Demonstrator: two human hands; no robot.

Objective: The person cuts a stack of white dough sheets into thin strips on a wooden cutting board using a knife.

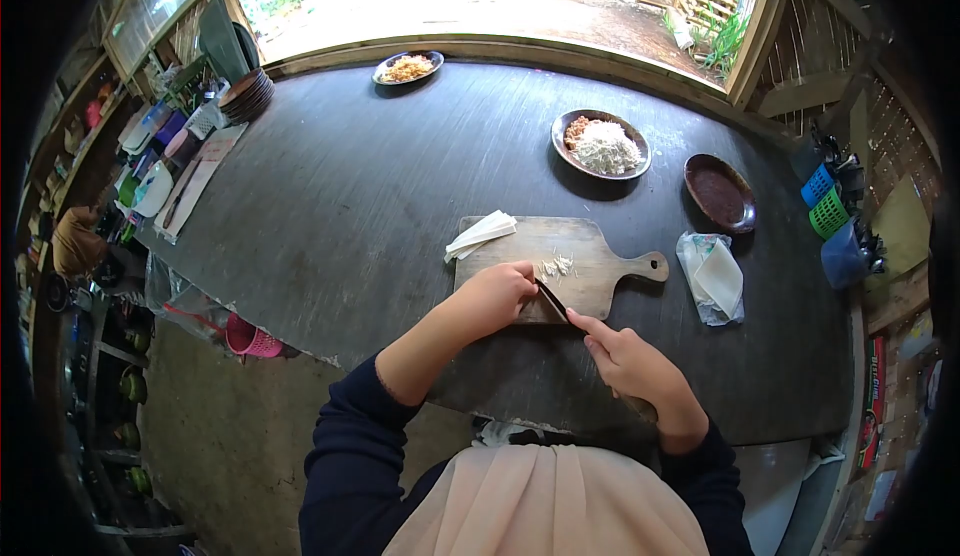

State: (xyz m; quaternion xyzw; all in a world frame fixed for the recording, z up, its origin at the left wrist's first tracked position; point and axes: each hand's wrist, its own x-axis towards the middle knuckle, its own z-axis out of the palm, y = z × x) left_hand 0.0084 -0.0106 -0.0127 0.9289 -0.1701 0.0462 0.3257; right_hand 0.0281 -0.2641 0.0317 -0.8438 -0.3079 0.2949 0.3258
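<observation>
- The right hand is closed around the handle of a knife. Its forefinger is stretched out along the back of the dark blade.
- The blade runs up and to the left from that hand. Its tip is at the near edge of the cutting board, just beside the left hand.
- The left hand is curled tight, knuckles up, resting on the board's near edge. Whatever lies under its fingers is hidden.
- Both forearms in dark sleeves reach forward from the body, and the wrists angle in towards each other over the counter.
- A small heap of white shreds lies on the board just beyond the knife.
- Folded white strips overhang the board's far left corner.
- Further off are a plate of shreds, a dark dish and a plastic bag.
</observation>
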